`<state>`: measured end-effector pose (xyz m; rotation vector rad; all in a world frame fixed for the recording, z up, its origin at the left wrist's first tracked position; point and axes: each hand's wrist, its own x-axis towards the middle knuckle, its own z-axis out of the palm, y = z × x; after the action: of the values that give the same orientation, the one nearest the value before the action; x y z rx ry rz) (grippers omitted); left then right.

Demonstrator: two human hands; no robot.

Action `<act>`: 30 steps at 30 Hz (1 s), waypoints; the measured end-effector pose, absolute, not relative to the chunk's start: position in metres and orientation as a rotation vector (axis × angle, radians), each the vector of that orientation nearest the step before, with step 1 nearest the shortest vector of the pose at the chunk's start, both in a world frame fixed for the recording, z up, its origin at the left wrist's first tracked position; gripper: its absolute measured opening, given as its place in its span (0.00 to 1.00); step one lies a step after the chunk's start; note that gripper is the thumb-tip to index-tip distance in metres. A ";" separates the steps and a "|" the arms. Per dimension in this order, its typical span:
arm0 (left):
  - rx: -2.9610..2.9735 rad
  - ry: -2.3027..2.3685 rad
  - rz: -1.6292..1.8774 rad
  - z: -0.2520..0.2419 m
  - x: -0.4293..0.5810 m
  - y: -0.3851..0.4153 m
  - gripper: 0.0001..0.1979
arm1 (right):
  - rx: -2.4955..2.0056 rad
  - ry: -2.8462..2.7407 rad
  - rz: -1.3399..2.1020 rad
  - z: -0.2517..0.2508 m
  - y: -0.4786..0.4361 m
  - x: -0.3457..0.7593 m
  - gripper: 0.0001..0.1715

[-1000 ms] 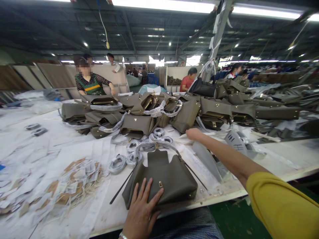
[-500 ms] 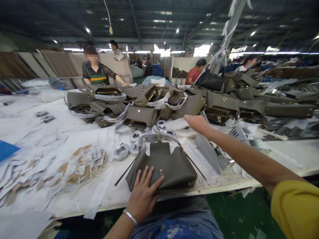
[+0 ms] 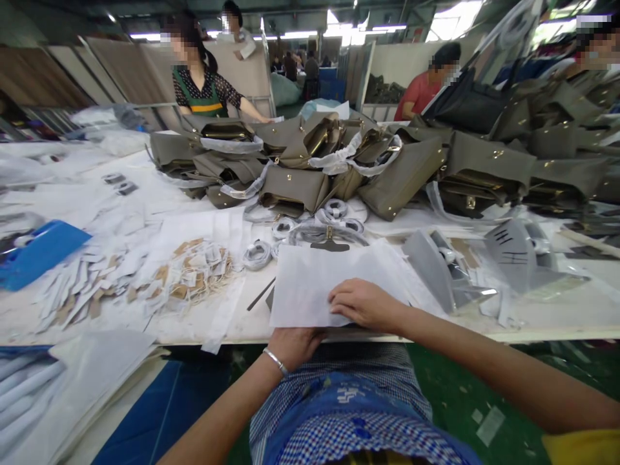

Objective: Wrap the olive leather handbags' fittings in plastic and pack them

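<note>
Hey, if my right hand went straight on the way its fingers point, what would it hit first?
The right hand lies flat on the white sheet, fingers pointing left. Sliding on, it would probably leave the sheet's edge and meet the dark strap first, then the tag pile.

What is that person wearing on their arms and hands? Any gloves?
No gloves: both hands are bare. The left hand has a thin silver bangle round its wrist, and that arm shows no sleeve in the picture. The right hand wears nothing I can see; its arm is bare up to a yellow sleeve high on the arm.
</note>
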<state>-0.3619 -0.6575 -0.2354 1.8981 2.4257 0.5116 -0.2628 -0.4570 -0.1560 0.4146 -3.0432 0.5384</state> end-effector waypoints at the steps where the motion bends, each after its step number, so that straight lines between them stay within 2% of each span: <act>1: 1.898 2.427 0.514 -0.237 -0.362 -0.658 0.22 | 0.380 -3.012 0.532 -0.162 -0.455 -0.263 0.16; 2: 1.898 2.436 0.515 -0.238 -0.362 -0.658 0.22 | 0.337 -2.996 0.495 -0.167 -0.453 -0.262 0.17; 6: 1.912 2.470 0.502 -0.238 -0.362 -0.657 0.25 | 0.191 -3.051 0.319 -0.190 -0.456 -0.256 0.33; 12: 1.926 2.474 0.500 -0.236 -0.361 -0.654 0.24 | 0.127 -3.084 0.316 -0.205 -0.459 -0.259 0.32; 17: 1.910 2.443 0.407 -0.227 -0.359 -0.656 0.19 | 0.198 -3.102 0.359 -0.203 -0.452 -0.262 0.31; 21: 1.862 2.421 0.327 -0.185 -0.341 -0.670 0.16 | 0.210 -3.077 0.383 -0.204 -0.451 -0.259 0.31; 24: 1.830 2.310 0.466 -0.146 -0.327 -0.667 0.12 | 0.219 -3.061 0.390 -0.207 -0.453 -0.259 0.30; 27: 1.857 2.210 0.616 -0.136 -0.336 -0.642 0.15 | 0.228 -3.048 0.410 -0.210 -0.453 -0.259 0.31; 30: 1.930 2.283 0.605 -0.163 -0.369 -0.617 0.22 | 0.221 -3.011 0.491 -0.212 -0.449 -0.258 0.33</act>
<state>-0.3685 -0.6170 -0.1632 1.9299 2.2830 0.6051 -0.2581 -0.4487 -0.2124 0.2210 -3.0109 0.4907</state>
